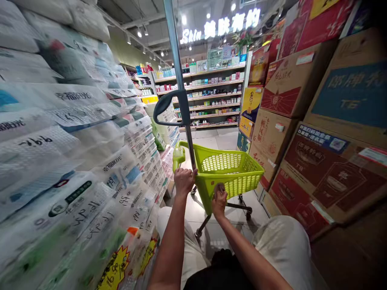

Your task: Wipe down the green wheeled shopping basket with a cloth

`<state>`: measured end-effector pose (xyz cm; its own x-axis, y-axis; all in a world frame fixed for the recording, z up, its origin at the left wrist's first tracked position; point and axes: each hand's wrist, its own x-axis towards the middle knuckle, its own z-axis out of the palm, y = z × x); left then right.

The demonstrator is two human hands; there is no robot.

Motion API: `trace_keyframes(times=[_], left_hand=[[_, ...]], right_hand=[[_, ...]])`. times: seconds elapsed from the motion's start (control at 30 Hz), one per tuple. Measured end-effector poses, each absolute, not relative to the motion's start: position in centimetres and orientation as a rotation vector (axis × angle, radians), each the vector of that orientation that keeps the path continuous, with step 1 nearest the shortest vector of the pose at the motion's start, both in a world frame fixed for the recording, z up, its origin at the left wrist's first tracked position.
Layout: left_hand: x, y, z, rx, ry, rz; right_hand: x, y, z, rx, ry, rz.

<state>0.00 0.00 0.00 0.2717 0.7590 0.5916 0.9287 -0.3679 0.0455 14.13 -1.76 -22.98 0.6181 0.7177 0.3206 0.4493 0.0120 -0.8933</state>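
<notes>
A lime-green shopping cart [208, 187] with a perforated basket stands in front of my knees. My left hand [184, 182] is closed at its near left corner, around the lower part of the metal pole [190, 147]. Higher on this pole sits a dark grey loop handle [165, 106]. My right hand [219, 203] is closed on a small greyish-brown cloth [219, 187], pressed against the outside of the cart's near green panel. Part of the cloth is hidden by my fingers. A green fitting [178, 156] sticks out beside the pole.
Stacked plastic-wrapped paper packs [90, 133] rise close on my left. Cardboard cartons [326, 161] are piled high on the right. Cart wheels [248, 213] rest on the pale tiled floor [219, 141]. Shelves of small boxed goods [208, 93] stand ahead under a lit sign.
</notes>
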Motion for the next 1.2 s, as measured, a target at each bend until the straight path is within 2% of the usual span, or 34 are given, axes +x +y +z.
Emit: trace_keyframes(times=[0.17,0.43,0.57,0.7,0.8,0.9,1.0,1.2], left_hand=[[0.6,-0.2,0.0,-2.24,-1.586,-0.837],[0.8,-0.7,0.6,-2.285,-1.684,-0.815],[0.9,-1.3,0.5,-2.31,-1.678,-0.846],[0.0,-1.5,0.5,-2.405,-1.692,-1.13],[-1.9,-0.2,1.1,-2.429,-1.664,-1.447],[-3.9,1.9,1.5,-2.464,-1.618,-1.481],[-4.9,3.3,1.0,-2.536,-1.626,-1.457],[-3.6,2.6,-0.8,-2.346,-1.597,-1.714]], right_hand=[[12.4,-2.8,-24.1,-1.538,-0.981,0.358],[9.5,-1.8,-17.1,-1.412,-0.93,0.327],[9.3,-3.9,-15.8,-1.356,-1.063,0.269],[10.5,-5.1,-13.4,-1.273,-1.107,0.05],[11.0,-4.9,-9.8,-1.219,-1.312,0.001],[11.3,-4.5,-7.5,-1.252,-1.521,-0.055],[12.8,-4.1,-7.7,-1.325,-1.607,-0.119],[16.7,-2.5,-10.1,-1.572,-1.412,-0.101]])
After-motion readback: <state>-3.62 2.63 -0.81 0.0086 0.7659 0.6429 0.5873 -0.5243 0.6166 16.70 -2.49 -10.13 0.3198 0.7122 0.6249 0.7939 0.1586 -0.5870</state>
